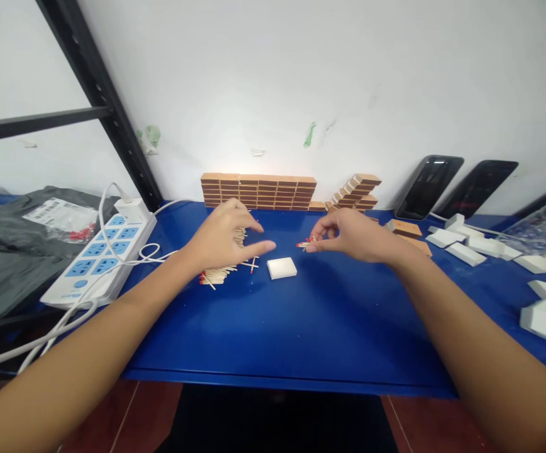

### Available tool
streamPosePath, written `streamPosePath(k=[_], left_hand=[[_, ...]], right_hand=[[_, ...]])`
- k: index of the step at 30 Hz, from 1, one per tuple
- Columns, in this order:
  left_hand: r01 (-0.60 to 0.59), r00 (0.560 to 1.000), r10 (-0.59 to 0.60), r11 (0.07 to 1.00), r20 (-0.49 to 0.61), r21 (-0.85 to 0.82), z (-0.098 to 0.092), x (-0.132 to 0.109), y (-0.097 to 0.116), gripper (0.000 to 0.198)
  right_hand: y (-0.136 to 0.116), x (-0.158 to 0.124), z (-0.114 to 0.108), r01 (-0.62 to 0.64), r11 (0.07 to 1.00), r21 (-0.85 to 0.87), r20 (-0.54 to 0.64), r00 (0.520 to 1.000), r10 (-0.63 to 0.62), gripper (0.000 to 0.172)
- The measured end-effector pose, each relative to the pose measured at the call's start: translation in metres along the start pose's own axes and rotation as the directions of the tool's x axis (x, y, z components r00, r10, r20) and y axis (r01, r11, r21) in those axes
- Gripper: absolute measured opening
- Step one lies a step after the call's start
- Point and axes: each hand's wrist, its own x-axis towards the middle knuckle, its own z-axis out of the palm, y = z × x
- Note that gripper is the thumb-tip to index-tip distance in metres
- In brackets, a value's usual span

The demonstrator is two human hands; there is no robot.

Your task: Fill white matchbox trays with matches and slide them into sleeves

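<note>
My right hand [343, 234] pinches a small bunch of red-tipped matches [304, 244] between thumb and fingers, just above the blue tabletop. My left hand [232, 236] is open, thumb and fingers apart, over a pile of loose matches [219, 275] that it partly covers. A few stray matches stick out to the right of that pile. Between the two hands lies a small white matchbox tray [282, 268]; from here I cannot tell what is inside it.
Matchboxes [258, 190] stand stacked along the wall, with a leaning stack [355, 192] to their right. Two phones [429, 187] lean at the back right. White trays [465, 254] lie scattered on the right. A power strip [103, 255] with white cables sits left.
</note>
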Motion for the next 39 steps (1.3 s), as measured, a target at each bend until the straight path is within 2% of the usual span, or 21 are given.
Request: streamPosePath(k=[3, 7, 11, 15, 22, 26, 34, 37, 39], left_hand=[[-0.062, 0.983, 0.059, 0.998, 0.171, 0.012, 0.006, -0.003, 0.004, 0.041], [-0.081, 0.965, 0.071, 0.996, 0.253, 0.03, 0.012, -0.006, 0.008, 0.051], [-0.091, 0.961, 0.087, 0.996, 0.261, 0.002, 0.016, -0.007, 0.011, 0.054], [-0.087, 0.96, 0.085, 0.996, 0.268, -0.005, 0.019, -0.007, 0.014, 0.051], [-0.111, 0.959, 0.11, 0.994, 0.261, -0.01, 0.021, -0.009, 0.014, 0.037], [-0.131, 0.957, 0.127, 0.991, 0.262, -0.002, 0.021, -0.009, 0.013, 0.035], [-0.122, 0.955, 0.113, 0.992, 0.274, 0.016, 0.021, -0.008, 0.01, 0.034], [-0.129, 0.957, 0.12, 0.992, 0.264, 0.016, 0.021, -0.008, 0.01, 0.035], [-0.134, 0.958, 0.123, 0.991, 0.26, 0.024, 0.02, -0.008, 0.01, 0.036]], right_hand=[[0.013, 0.002, 0.004, -0.011, 1.0, -0.027, 0.067, 0.998, 0.013, 0.036], [0.02, 0.002, 0.005, -0.029, 0.995, -0.095, 0.117, 0.992, 0.04, 0.034], [0.03, -0.002, -0.002, -0.072, 0.982, -0.173, 0.1, 0.991, 0.09, 0.041], [0.037, -0.005, -0.006, -0.093, 0.974, -0.209, 0.112, 0.987, 0.118, 0.039], [0.031, -0.004, -0.001, -0.071, 0.988, -0.139, 0.169, 0.981, 0.094, 0.023], [0.031, -0.003, 0.001, -0.07, 0.986, -0.153, 0.187, 0.977, 0.098, 0.014], [0.035, -0.006, -0.002, -0.05, 0.987, -0.151, 0.129, 0.989, 0.07, 0.017], [0.028, -0.007, -0.004, -0.056, 0.987, -0.153, 0.139, 0.987, 0.078, 0.015], [0.021, -0.007, -0.003, -0.024, 0.993, -0.12, 0.134, 0.99, 0.04, 0.016]])
